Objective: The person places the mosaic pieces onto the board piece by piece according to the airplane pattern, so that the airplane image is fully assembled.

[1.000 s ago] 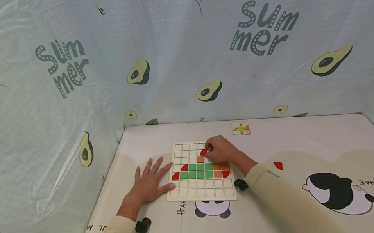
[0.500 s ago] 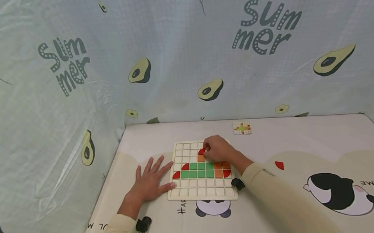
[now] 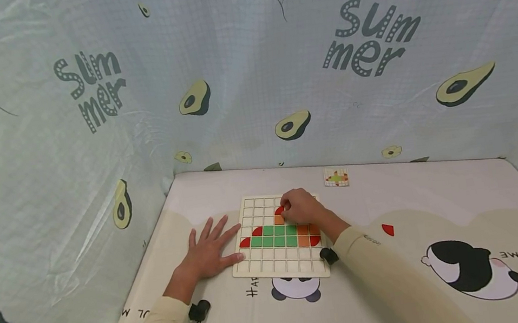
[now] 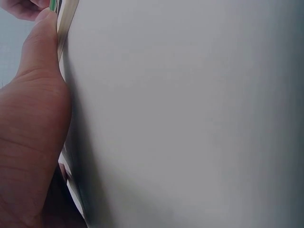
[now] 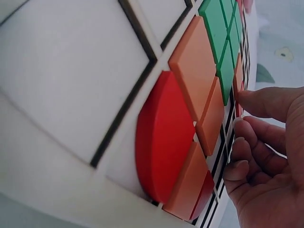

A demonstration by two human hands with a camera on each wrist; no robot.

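Observation:
A cream grid board point(image 3: 273, 266) lies on the table, bearing rows of green tiles point(image 3: 279, 241), orange tiles point(image 3: 303, 240) and red rounded-corner tiles point(image 3: 245, 243). My right hand point(image 3: 303, 207) is over the board's far right part, thumb and fingertips pinching a red rounded tile point(image 3: 279, 210) just beyond a single orange tile point(image 3: 278, 219). In the right wrist view the thumb and fingers close in on that red tile point(image 5: 240, 107), which is mostly hidden. With fingers spread, my left hand point(image 3: 207, 253) rests at the board's left edge, its thumb touching the rim.
One loose red tile point(image 3: 388, 229) lies right of the board. A small card point(image 3: 336, 177) with a coloured grid pattern is behind it. Patterned fabric walls point(image 3: 225, 51) enclose the table at the back and sides. Black wrist devices point(image 3: 329, 255) sit by both wrists.
My right hand has moved slightly left with the red tile, bringing it to the cell just beyond the single orange tile. The left hand stays at the board's edge.

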